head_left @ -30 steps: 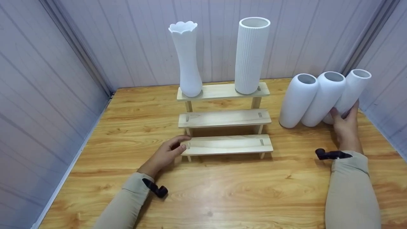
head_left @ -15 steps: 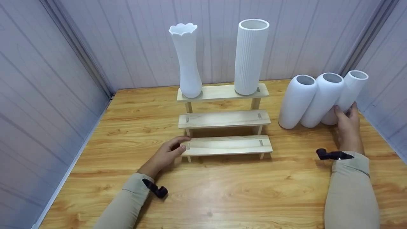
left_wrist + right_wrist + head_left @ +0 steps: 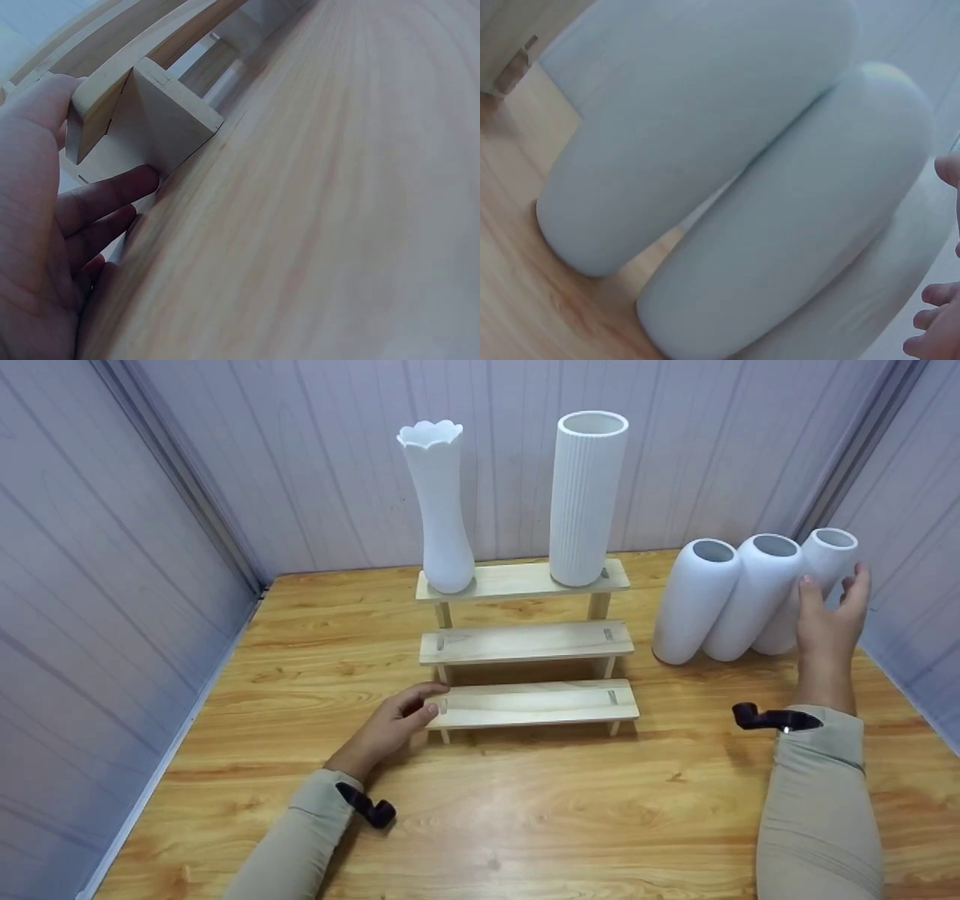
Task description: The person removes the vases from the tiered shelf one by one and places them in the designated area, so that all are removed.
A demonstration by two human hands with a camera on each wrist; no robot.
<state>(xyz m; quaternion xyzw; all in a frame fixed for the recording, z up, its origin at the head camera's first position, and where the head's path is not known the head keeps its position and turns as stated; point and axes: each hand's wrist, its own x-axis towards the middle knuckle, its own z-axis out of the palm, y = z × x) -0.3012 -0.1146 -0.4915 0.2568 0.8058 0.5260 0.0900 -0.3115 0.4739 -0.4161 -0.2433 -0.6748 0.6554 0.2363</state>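
Note:
A three-step wooden stand [image 3: 536, 703] sits mid-table. My left hand [image 3: 390, 724] holds the left end of its lowest shelf; in the left wrist view, fingers [image 3: 112, 196] reach underneath beside the leg. On the top shelf a white vase with a scalloped rim [image 3: 444, 510] stands at the left and a white ribbed cylinder vase [image 3: 589, 502] at the right. Three white smooth vases [image 3: 754, 600] stand side by side on the table to the right, tilted and touching one another. My right hand [image 3: 831, 630] is beside the rightmost one, thumb and fingers spread apart around its upper part.
Pale panelled walls [image 3: 322, 472] enclose the wooden table [image 3: 525, 810] at the back and both sides. The right wall is close to the right hand. Black camera mounts [image 3: 367, 804] project from both sleeves.
My right hand has loosened from low on the rightmost smooth vase and moved upward, its fingers spreading. The left hand stays at the lowest shelf. The head view shifts slightly.

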